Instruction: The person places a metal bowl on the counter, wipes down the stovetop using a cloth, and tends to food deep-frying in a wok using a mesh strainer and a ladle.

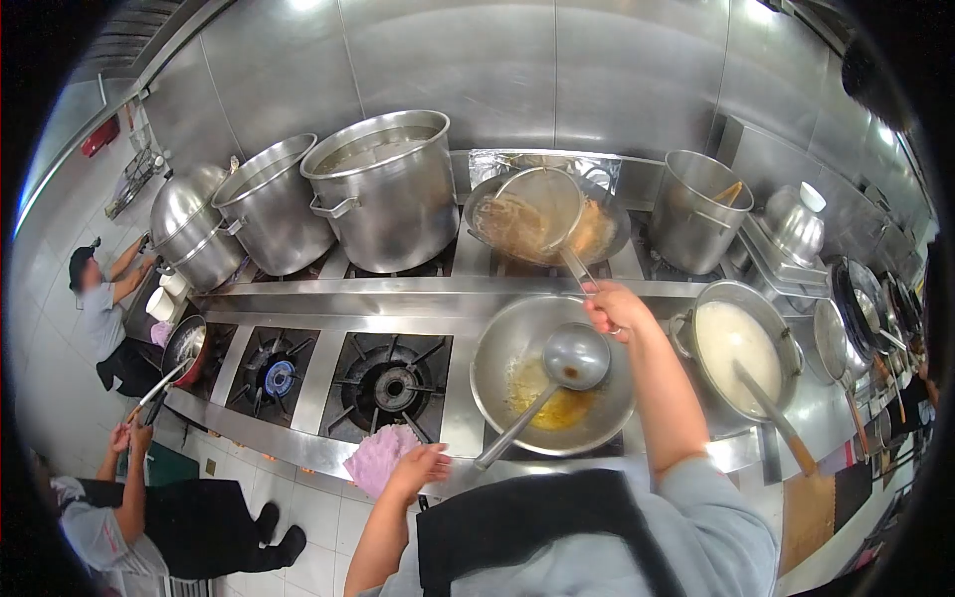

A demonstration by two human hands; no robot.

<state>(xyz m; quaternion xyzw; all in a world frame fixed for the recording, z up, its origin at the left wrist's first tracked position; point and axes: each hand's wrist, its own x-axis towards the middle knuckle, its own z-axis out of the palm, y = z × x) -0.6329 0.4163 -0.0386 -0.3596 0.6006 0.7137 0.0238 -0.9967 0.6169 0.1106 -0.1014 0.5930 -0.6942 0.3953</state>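
Observation:
My right hand [615, 308] is closed around the handle of a round mesh strainer [542, 204], which is over the back wok [622, 234] with brown food in it. My left hand [418, 470] has its fingers stretched out beside a pink cloth [376, 460] at the stove's front edge. In front of me is a steel wok [490, 363] with yellow liquid at its bottom. A ladle [577, 350] rests in that wok, its handle pointing toward my left hand.
Large steel pots [383, 204] stand along the back left. A burner [280, 379] burns blue at left, beside another burner [396, 388]. At right is a pot of white liquid [736, 348] with a ladle. Two other people [149, 522] work at far left.

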